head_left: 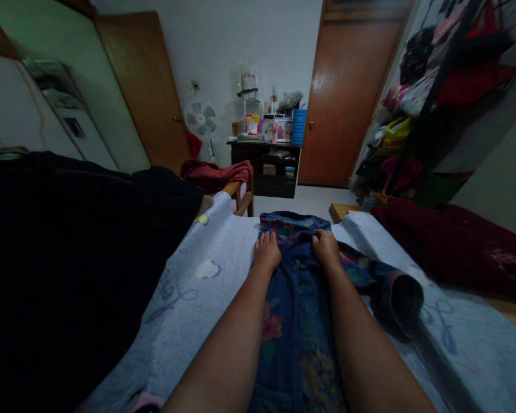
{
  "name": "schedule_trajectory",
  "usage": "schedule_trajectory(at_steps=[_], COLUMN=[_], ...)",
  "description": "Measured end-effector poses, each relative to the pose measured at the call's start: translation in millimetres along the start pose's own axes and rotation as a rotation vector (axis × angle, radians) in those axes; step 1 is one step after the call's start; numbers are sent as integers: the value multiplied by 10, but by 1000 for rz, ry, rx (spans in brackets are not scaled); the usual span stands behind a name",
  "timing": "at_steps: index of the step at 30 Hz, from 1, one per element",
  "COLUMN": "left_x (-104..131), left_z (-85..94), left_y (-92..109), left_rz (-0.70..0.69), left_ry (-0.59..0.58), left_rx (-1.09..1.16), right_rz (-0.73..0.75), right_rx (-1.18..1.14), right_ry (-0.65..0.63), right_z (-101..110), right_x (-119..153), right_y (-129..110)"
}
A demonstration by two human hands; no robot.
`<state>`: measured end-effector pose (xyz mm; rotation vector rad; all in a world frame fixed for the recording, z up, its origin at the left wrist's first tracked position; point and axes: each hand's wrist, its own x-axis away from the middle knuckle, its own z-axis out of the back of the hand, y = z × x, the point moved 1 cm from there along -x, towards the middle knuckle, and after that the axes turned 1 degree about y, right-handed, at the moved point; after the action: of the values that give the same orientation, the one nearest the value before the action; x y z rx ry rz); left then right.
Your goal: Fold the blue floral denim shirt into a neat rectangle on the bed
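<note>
A dark blue denim garment (pixel 298 310) printed with coloured flowers lies lengthwise on the bed below me. One sleeve or leg of it stretches to the right, its round opening (pixel 406 301) facing me; I cannot tell what kind of garment it is. My left hand (pixel 267 250) is closed on the cloth at the upper left side. Opposite it, my right hand (pixel 325 248) is closed on the upper right side, thumb and fingers gripping a fold. Beyond both hands, the far end of the garment is bunched. My forearms cover part of its sides.
A light patterned sheet (pixel 189 287) covers the bed. Large black cloth (pixel 69 246) is heaped on the left, and a dark red blanket (pixel 456 246) lies on the right. Past the bed stand a wooden chair (pixel 249 195) with red cloth, a fan (pixel 202 117) and a dark cabinet (pixel 264 186).
</note>
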<state>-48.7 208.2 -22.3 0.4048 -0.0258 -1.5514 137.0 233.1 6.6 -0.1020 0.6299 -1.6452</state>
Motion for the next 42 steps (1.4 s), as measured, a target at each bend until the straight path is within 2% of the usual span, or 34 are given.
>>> schedule_trajectory(at_steps=[6,13,19,22,24,26,28,30,32,35,38,42], left_x=[17,-89,-152,-138,-114,-87,-65,-52,-47,-51,-52,-56], left_z=[65,94,103,99,96,93,82,63,38,8,11,37], left_y=[-15,-156,-241,-228,-204,-176,-151,-138,-135,-132,-112,-77], left_rz=[252,239,222,211,212,207,194,188,183,141,50,-39], left_ry=[88,53,87,97,94,92,89,92,101,92,51,49], left_rx=[-18,102,186,165,106,42,0,-22,-38,-51,-58,-63], right_rz=[-34,-91,-110,-70,14,171,328,410,400,312,225,199], right_rx=[-139,-293,-142,-45,-20,-27,-34,-1,90,205,253,276], right_ry=[50,120,-51,39,82,23,-102,-199,-285,-341,-375,-419], right_z=[93,164,69,106,155,171,127,34,-77,-186,-205,-183], right_x=[-15,-45,31,89,117,149,204,283,366,446,458,442], right_y=[9,-57,-109,-214,-341,-497,-636,-712,-714,-643,-596,-607])
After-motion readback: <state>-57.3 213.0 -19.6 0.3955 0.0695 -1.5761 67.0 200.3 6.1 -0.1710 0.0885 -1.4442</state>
